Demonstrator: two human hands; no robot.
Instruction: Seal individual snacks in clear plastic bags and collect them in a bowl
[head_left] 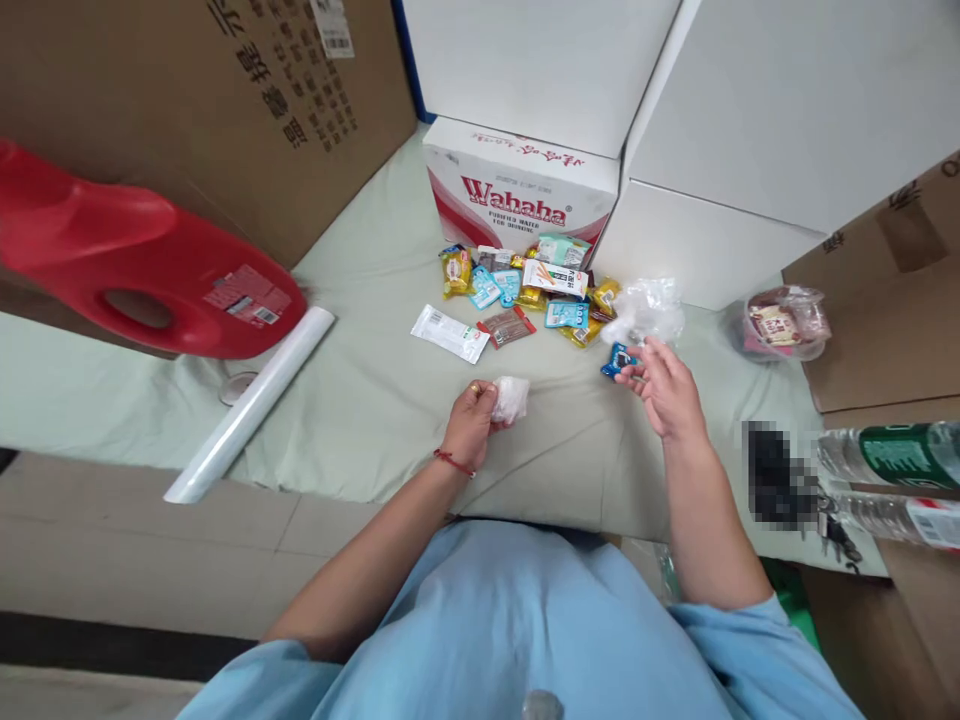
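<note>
My left hand (474,415) is closed on a small white, partly see-through bundle (511,399), which looks like crumpled or folded plastic; its contents cannot be made out. Between the thumb and fingers of my right hand (664,388) is the edge of a small dark blue snack packet (616,360). Just beyond that hand lies a crumpled clear plastic bag (649,308). A pile of small wrapped snacks sits ahead, with a white-and-orange packet (555,278) on top. Nearer me are a white packet (450,334) and a reddish-brown packet (506,327).
A Wahaha water carton (525,190) stands behind the snacks. On the left are a red detergent jug (150,255) and a white roll (251,405). To the right are a clear tub (784,325), plastic bottles (900,455) and keys (840,540). Cardboard boxes flank the cloth-covered surface.
</note>
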